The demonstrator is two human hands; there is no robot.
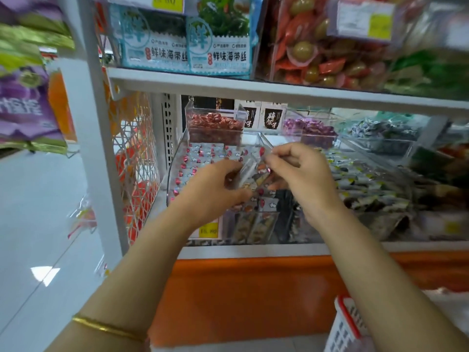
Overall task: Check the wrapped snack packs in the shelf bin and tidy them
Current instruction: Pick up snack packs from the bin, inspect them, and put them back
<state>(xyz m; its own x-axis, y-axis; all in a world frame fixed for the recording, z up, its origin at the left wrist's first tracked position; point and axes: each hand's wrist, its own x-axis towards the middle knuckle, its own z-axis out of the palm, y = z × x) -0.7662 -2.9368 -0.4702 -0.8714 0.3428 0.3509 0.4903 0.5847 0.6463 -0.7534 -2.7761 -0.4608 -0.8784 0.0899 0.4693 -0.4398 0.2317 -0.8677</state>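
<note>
A clear plastic shelf bin [177, 158] on the lower shelf holds several small wrapped snack packs [203, 154] with red and white print. Over the bin, both hands hold a few clear-wrapped packs [253, 171] between them. My left hand [213, 189] grips the packs from the left with curled fingers. My right hand [299, 171] pinches their upper right edge between thumb and fingers. The packs' lower part is hidden behind my fingers.
Neighbouring clear bins hold dark fish-like packs [360, 184] to the right, and red [215, 123] and purple sweets [308, 125] behind. The shelf above [253, 85] carries seaweed packets. A white-and-red basket [346, 326] stands low at right. A mesh side panel [137, 153] is at left.
</note>
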